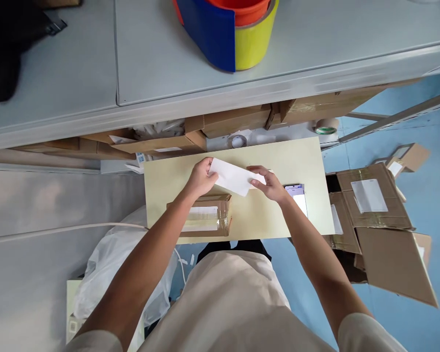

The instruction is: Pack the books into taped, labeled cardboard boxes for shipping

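A white sheet of paper point(231, 177) is stretched between my two hands above the pale yellow table point(278, 226). My left hand point(201, 177) pinches its left end between thumb and fingers. At the other end, my right hand point(267, 183) grips the paper the same way. Below my left forearm lies a taped cardboard box point(224, 215) with a white label, partly hidden by the arm. A phone point(297, 198) with a lit screen rests on the table, just right of my right hand.
Over the table's far side runs a grey shelf point(150, 58) with a blue, yellow and red container point(254, 46). Behind the table stand a cardboard box point(157, 144) and tape rolls point(239, 141). Cardboard boxes point(385, 244) lie at right, a plastic bag point(110, 259) at left.
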Demonstrator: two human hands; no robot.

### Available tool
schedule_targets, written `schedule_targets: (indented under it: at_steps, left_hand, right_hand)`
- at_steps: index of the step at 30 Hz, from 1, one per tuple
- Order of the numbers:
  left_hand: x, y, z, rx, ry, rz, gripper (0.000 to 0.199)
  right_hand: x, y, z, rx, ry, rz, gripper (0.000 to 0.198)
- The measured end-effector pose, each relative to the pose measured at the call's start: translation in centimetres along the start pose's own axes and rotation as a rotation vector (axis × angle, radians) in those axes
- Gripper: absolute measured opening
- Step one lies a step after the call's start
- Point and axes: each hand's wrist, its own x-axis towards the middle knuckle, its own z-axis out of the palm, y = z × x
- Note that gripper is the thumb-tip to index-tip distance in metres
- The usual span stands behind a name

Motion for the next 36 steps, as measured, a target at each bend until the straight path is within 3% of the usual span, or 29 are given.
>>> schedule_targets:
  at_steps: [2,4,7,9,14,20,24,27,32,36]
  left_hand:
    - [-0.5,0.7,-0.2,0.229,0.112,0.093,0.048]
    - [-0.9,1.9,0.4,0.487,0.142,0.251,0.052]
    - [-1.1,3.8,2.2,0.714,-0.093,0.483,0.027]
    - [-0.6,4.3,3.4,0.769,-0.258,0.538,0.021]
    - [0.8,3.8,4.7,0.753,-0.396,0.456,0.031]
    - [2.2,2.7,4.9,0.693,-0.422,0.272,0.029]
    - [3.2,2.7,5.1,0.658,-0.459,0.294,0.027]
    - [3.9,2.5,4.8,0.665,-0.389,0.298,0.025]
    - [4.8,1.3,3.3,0.608,-0.243,0.277,0.025]
    - [4.9,0.5,3.7,0.478,-0.3,0.207,0.031]
  right_hand:
    - [0.7,0.3,0.1,0.112,-0.102,0.07,0.034]
    - [1.1,0.3,0.2,0.147,-0.15,0.102,0.032]
    - [1.2,-0.1,0.1,0.112,-0.165,0.065,0.03]
    - [1.2,-0.3,-0.1,0.089,-0.153,0.041,0.03]
    - [0.8,0.3,-0.5,0.123,-0.163,0.072,0.027]
    - [0.2,1.2,-1.2,0.127,-0.124,0.123,0.02]
    - [0.4,1.5,-2.0,0.084,-0.188,0.077,0.043]
    - [0.3,2.4,-2.8,-0.009,-0.199,0.108,0.04]
    - [-0.3,4.1,-4.7,-0.092,-0.189,0.13,0.016]
    - [-0.4,4.2,-5.5,-0.12,-0.193,0.145,0.013]
